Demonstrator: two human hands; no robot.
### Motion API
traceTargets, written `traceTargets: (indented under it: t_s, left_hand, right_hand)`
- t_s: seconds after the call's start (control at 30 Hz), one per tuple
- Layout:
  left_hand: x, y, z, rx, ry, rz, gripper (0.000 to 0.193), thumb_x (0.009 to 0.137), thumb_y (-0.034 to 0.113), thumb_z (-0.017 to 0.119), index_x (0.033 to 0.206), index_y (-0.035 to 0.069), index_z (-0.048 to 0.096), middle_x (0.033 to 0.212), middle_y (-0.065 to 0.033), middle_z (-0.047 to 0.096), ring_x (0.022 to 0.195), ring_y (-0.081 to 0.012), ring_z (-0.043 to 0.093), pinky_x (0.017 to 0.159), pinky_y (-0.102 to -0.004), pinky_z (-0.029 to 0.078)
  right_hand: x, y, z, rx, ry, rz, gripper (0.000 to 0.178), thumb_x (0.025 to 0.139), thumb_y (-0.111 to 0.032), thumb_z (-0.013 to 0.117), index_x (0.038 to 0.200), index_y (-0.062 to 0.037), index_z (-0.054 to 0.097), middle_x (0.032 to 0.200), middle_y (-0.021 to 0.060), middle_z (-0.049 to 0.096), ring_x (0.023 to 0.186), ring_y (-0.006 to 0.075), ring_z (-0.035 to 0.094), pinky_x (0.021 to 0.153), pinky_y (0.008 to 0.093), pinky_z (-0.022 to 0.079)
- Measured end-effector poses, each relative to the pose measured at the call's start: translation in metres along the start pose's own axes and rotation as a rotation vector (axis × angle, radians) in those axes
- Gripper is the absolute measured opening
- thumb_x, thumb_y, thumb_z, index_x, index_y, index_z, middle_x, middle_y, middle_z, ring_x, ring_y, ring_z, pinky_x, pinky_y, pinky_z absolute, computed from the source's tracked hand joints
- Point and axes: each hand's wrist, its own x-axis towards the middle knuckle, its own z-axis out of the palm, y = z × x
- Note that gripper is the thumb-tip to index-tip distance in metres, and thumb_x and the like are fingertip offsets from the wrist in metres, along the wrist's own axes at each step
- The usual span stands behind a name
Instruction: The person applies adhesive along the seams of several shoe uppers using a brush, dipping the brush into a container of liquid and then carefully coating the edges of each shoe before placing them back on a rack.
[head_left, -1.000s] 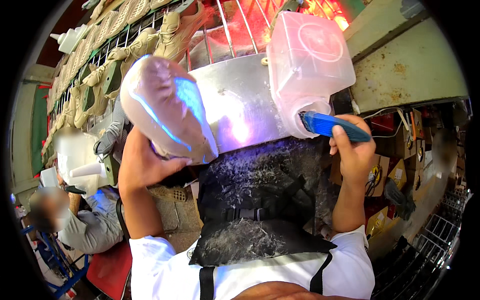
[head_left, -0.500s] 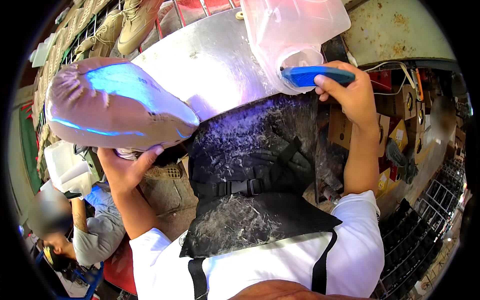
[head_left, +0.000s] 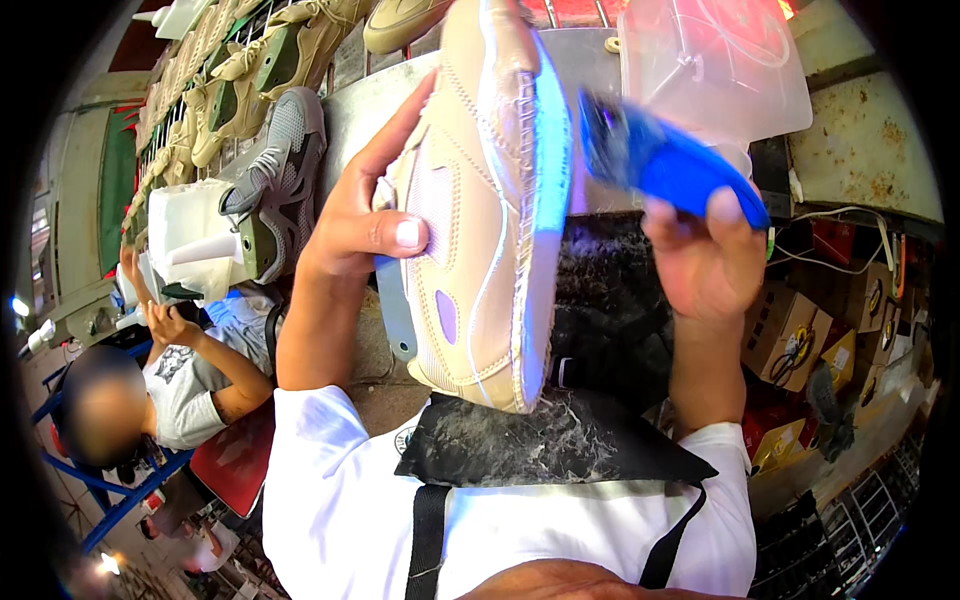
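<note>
The left hand (head_left: 365, 215) is closed around the opening side of a tan shoe upper with stitched seams, a mesh inset and a small purple oval (head_left: 480, 220), its thumb pressed flat on the side panel and its fingers running up along and behind the edge. From that grip the shoe stretches lengthwise away from the body and back toward it, side panel facing up, its stitched bottom edge turned to the right hand and striped with bright blue light. The right hand (head_left: 705, 260) pinches a blue-handled brush with dark bristles (head_left: 675, 165) between thumb and fingers; the bristle end, slightly blurred, points left, just beside the lit edge, and whether it touches cannot be told. Beyond the right grip sits a boxy, translucent white plastic container (head_left: 715, 70), and a silvery metal sheet (head_left: 365, 120) lies past the left fingers. Left of the left grip is a grey mesh sneaker with laces (head_left: 285, 165), with more tan lace-up shoes (head_left: 300, 50) beyond it. Nearer the body than both grips, a black, white-smudged apron (head_left: 560, 445) lies just below the shoe's near end.
</note>
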Motion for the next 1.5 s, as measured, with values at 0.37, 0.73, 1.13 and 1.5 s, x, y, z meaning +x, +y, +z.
traceTargets:
  t_s: [0.37, 0.73, 1.13, 1.5]
  left_hand:
    - [-0.002, 0.009, 0.003, 0.064, -0.078, -0.025, 0.117, 0.060, 0.022, 0.082, 0.159, -0.004, 0.027, 0.155, -0.0188, 0.045, 0.143, -0.0255, 0.045, 0.120, -0.0329, 0.025]
    - [-0.003, 0.020, 0.002, 0.144, -0.102, -0.050, 0.118, 0.058, 0.021, 0.088, 0.158, -0.003, 0.031, 0.152, -0.0174, 0.048, 0.140, -0.0237, 0.046, 0.120, -0.0324, 0.025]
    - [0.007, 0.018, 0.009, 0.199, -0.112, 0.001, 0.112, 0.062, 0.024, 0.087, 0.156, -0.004, 0.033, 0.150, -0.0169, 0.049, 0.139, -0.0240, 0.048, 0.119, -0.0326, 0.027]
    - [0.009, 0.023, 0.018, 0.048, -0.009, -0.048, 0.128, 0.058, 0.010, 0.093, 0.159, -0.007, 0.017, 0.159, -0.0202, 0.037, 0.147, -0.0263, 0.039, 0.122, -0.0384, 0.023]
  right_hand:
    - [-0.011, -0.057, 0.010, -0.715, -0.624, -0.121, 0.034, 0.081, -0.012, 0.081, 0.108, 0.0069, 0.073, 0.103, 0.0238, 0.074, 0.086, 0.0339, 0.075, 0.079, 0.0387, 0.061]
    - [0.010, -0.065, 0.029, -1.093, -0.773, -0.408, 0.036, 0.087, -0.025, 0.074, 0.101, 0.0074, 0.070, 0.092, 0.0245, 0.072, 0.078, 0.0334, 0.072, 0.069, 0.0403, 0.057]
    - [0.016, -0.072, 0.012, -1.191, -0.761, -0.603, 0.033, 0.087, -0.017, 0.075, 0.107, 0.0077, 0.067, 0.098, 0.0250, 0.072, 0.086, 0.0365, 0.073, 0.078, 0.0422, 0.059]
    - [-0.039, -0.039, 0.022, -1.040, -0.452, -0.343, 0.031, 0.086, -0.009, 0.070, 0.111, 0.0076, 0.066, 0.092, 0.0225, 0.072, 0.068, 0.0224, 0.069, 0.070, 0.0367, 0.057]
